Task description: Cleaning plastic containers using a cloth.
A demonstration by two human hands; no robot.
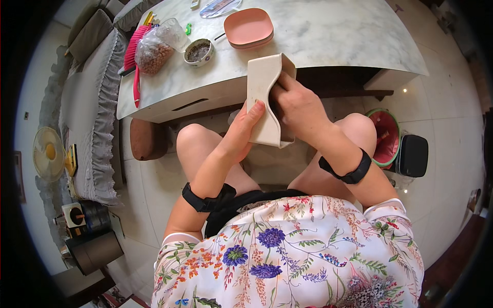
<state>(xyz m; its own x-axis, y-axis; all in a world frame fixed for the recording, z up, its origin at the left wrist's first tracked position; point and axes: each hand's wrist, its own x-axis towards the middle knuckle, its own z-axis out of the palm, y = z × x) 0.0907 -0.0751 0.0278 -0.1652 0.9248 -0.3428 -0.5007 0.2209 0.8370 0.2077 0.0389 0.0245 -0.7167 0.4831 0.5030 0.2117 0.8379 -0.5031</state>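
Observation:
A cream-coloured box with a wavy cut-out edge [262, 81], perhaps a desk organizer, is held up over my knees, near the table's front edge. My left hand [243, 129] grips its lower left side, the thumb lying on the outer face. My right hand [298, 106] reaches into the open side on the right. Its fingertips are hidden inside the box, so whether they hold anything cannot be seen.
On the marble-patterned table [327, 34] are stacked pink trays [248, 29], an ashtray [198, 52], a bag of brown pellets [154, 56], a clear cup [173, 32] and a red brush [136, 84]. A lined waste bin [383, 138] stands right of my knee.

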